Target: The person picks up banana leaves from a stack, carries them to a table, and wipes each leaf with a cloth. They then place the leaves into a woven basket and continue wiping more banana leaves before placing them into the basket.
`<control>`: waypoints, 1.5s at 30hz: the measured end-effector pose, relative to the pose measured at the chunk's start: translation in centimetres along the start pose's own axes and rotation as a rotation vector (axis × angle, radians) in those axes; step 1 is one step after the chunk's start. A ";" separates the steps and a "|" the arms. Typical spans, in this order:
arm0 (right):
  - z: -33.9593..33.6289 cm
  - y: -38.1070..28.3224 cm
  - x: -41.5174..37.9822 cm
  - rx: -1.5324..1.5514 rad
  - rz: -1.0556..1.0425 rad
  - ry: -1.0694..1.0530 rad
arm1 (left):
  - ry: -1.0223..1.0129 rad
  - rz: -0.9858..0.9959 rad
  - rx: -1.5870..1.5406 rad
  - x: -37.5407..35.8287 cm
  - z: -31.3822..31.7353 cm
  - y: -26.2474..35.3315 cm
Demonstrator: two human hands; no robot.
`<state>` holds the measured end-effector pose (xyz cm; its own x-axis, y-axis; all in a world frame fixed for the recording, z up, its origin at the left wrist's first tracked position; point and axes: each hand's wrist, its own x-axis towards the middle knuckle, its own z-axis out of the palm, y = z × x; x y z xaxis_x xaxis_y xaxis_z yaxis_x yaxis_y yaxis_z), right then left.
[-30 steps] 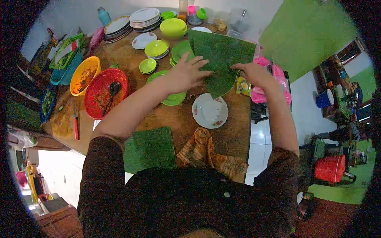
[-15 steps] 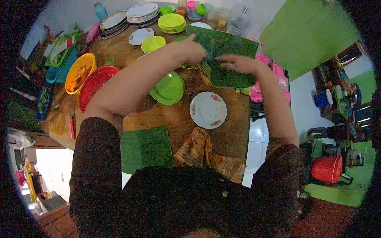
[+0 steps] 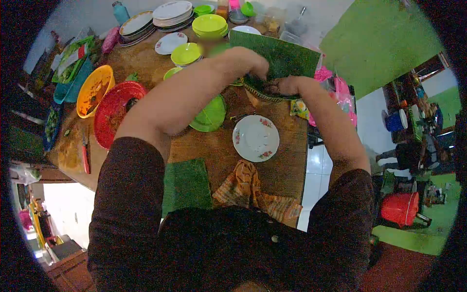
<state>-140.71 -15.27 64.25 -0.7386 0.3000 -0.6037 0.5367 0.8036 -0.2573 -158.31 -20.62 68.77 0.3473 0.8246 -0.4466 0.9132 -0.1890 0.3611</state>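
A large green leaf sheet [image 3: 279,53] stands slanted at the back right of the table, its lower part down in a round woven basket [image 3: 272,99]. My left hand [image 3: 255,62] is over the basket, bent down against the leaf; its fingertips are hidden. Beside it my right hand [image 3: 287,86] reaches in over the basket's near rim, its fingers dark and partly out of sight against the leaf. A white flowered plate [image 3: 255,138] lies nearer me. Another green leaf piece [image 3: 187,185] lies flat at the table's front edge.
At left are a red basin [image 3: 104,117], an orange basin [image 3: 92,90] and a red-handled knife [image 3: 86,158]. Stacked plates [image 3: 172,12] and yellow-green bowls [image 3: 186,53] stand behind. A striped cloth [image 3: 245,182] lies in front; pink bags [image 3: 343,92] are at right.
Both hands have moved in closer together over the basket. The leaf's lower part has gone down into the basket, uncovering the basket's near rim and a yellow packet.
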 end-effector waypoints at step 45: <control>16.7 -8.4 -24.1 0.257 0.580 1.630 | 0.808 -0.163 -0.094 -32.9 32.1 -3.2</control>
<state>-120.55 -37.84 68.37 0.0231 0.7885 0.6147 0.7828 0.3682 -0.5017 -165.78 -64.24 56.05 -0.0808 0.9736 0.2133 0.9046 -0.0182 0.4260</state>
